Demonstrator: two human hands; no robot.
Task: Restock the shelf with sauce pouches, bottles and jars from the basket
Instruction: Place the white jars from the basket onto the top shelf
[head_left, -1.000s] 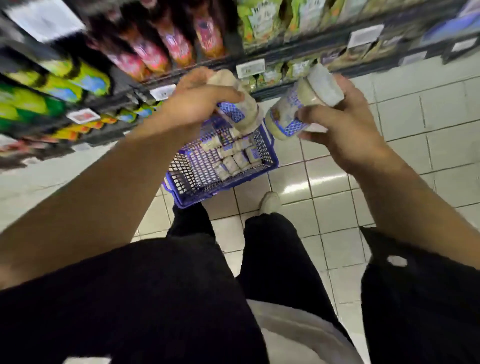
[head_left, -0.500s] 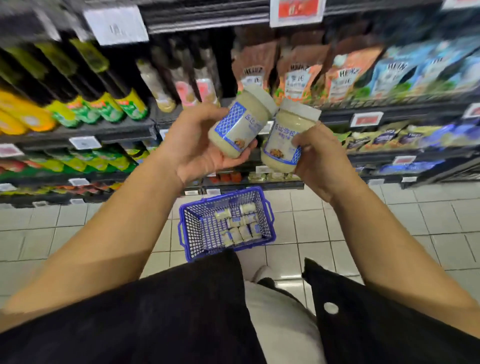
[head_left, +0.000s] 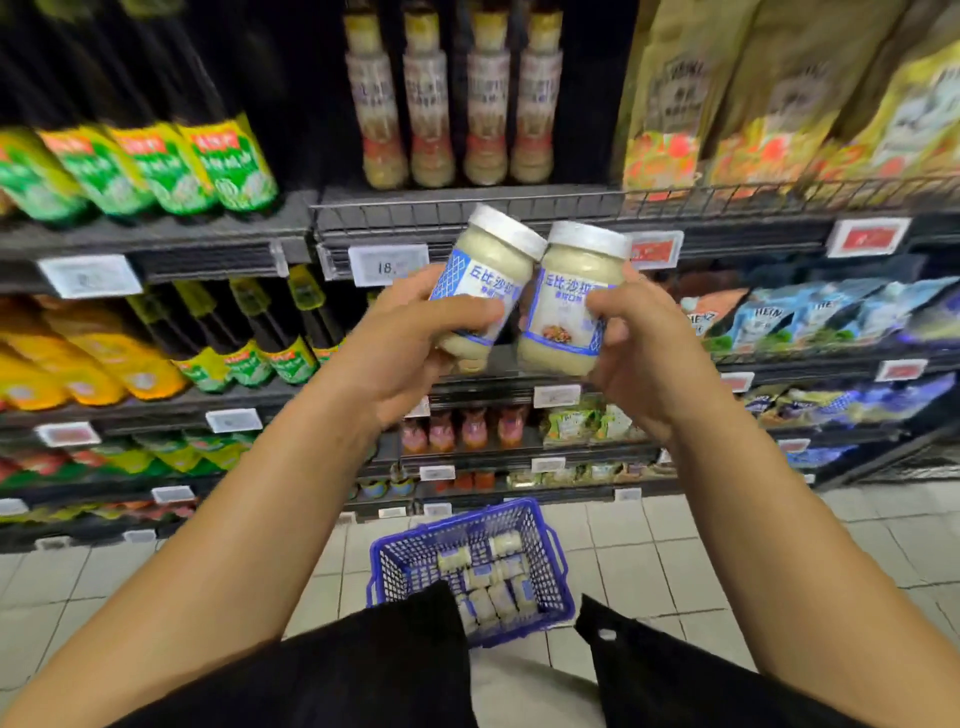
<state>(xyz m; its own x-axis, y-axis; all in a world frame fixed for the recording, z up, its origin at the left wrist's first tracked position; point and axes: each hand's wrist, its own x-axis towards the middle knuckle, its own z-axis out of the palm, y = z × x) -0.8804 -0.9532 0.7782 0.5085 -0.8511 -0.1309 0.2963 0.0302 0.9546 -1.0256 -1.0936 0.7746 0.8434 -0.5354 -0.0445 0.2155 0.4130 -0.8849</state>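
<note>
Two jars of pale sauce are held up at chest height in front of a stocked shelf (head_left: 467, 205), one in each hand. On the far left stand dark bottles (head_left: 156, 156) with green and yellow labels, on several levels. Next, the left hand (head_left: 415, 343) is clenched around the left jar (head_left: 485, 280), fingers across its blue and white label; the jar tilts to the right, white lid uppermost. Its lid touches the lid of the right jar (head_left: 571, 301), which leans slightly left and is gripped low down by the right hand (head_left: 639, 343), thumb on the label. Above both jars, a row of four slim pale bottles (head_left: 452, 104) stands on the shelf. To the right hang sauce pouches (head_left: 779, 104), tan above and blue below. Low in the middle, between the forearms, a blue basket (head_left: 405, 561) sits on the tiled floor with about ten more of the same jars (head_left: 488, 587) lying inside. Judging from that, restocking is far from finished: neither held jar is on the shelf yet, and most of the load waits below. No row of matching jars is visible, so where these go cannot be told.
</note>
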